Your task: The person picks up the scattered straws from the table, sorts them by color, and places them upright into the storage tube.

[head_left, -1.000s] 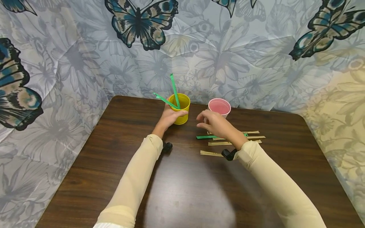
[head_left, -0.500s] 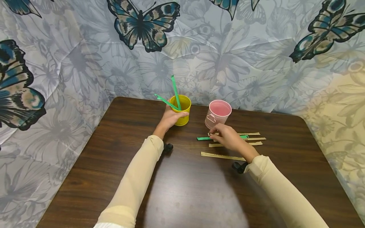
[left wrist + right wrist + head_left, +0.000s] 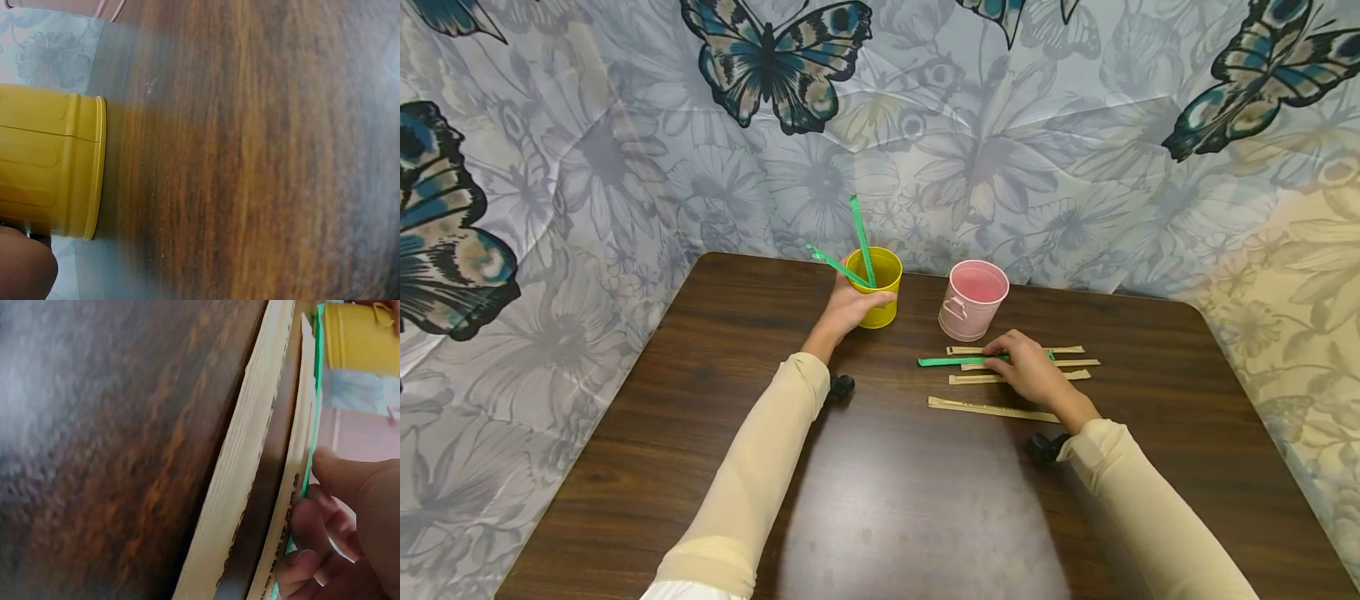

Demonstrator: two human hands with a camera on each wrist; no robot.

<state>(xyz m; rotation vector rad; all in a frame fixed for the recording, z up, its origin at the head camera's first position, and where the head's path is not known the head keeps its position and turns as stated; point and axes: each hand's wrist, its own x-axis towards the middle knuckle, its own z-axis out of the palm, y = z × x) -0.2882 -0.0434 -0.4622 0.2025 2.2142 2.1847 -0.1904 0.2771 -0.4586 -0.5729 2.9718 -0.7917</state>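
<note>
My left hand (image 3: 850,308) grips a small yellow bucket (image 3: 883,315) at the back of the table, thumb across its front. Two green straws (image 3: 862,242) lean inside it, sticking out above the rim. In the left wrist view the yellow bucket (image 3: 50,162) shows its lower side, with part of a finger below it. My right hand (image 3: 1030,367) is over a row of straws, its thumb and fingers at a green straw (image 3: 947,362) that lies on the table. The right wrist view shows curled fingers touching this green straw (image 3: 317,394); their exact hold is partly hidden.
A pink bucket (image 3: 972,312) with a small side handle stands right of the yellow one. Several tan paper-wrapped straws (image 3: 973,407) lie around and in front of my right hand. Behind the brown table (image 3: 880,500) hangs a butterfly-print cloth (image 3: 1000,167).
My right hand has moved from in front of the pink bucket rightward and toward me, down to the green straw. The pink bucket is now uncovered. The left hand keeps its grip.
</note>
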